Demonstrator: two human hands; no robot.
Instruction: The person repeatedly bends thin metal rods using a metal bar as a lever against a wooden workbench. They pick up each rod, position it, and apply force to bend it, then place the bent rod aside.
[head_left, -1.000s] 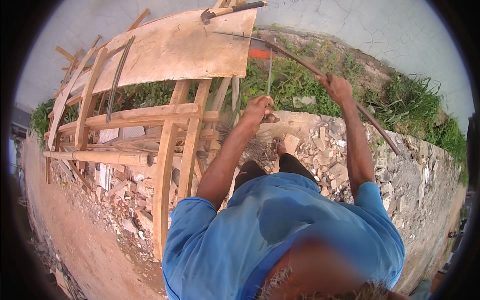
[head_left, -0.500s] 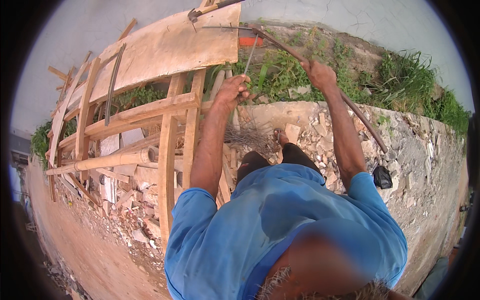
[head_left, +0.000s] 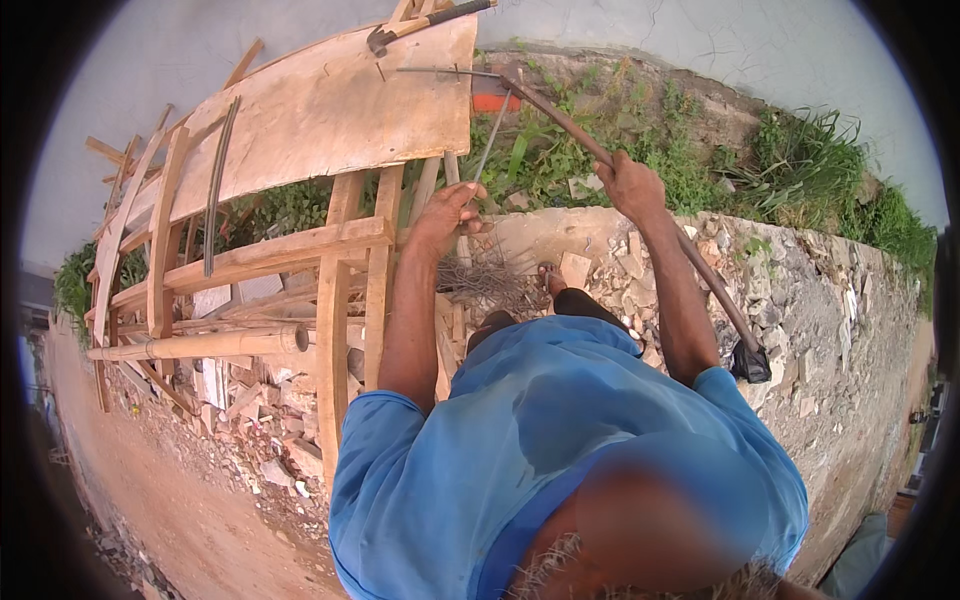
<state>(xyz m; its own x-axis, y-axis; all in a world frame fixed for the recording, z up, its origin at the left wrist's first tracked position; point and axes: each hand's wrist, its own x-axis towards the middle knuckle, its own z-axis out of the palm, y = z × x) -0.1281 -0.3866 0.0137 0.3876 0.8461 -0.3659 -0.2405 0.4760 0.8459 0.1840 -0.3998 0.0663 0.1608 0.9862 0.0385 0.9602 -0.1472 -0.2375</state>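
Swung leftward since earlier: thin rod, pinched low in left hand, beside board. Clasped by wrapped fingers of right hand: long bar, probably stiff, heavy, best held mid-length.

Between the left grip and the right grip, passage is open above the weeds and rubble. It narrows toward the bench, where a thin rod and a brown bar converge near the right edge. The bar slants past the right grip toward a black bag, obstructing sideways movement. Two upright timbers and a cross timber block access left of the left forearm. The bench's bare middle admits a hand; a hammer and protruding nails obstruct its right end, dark rods its left.
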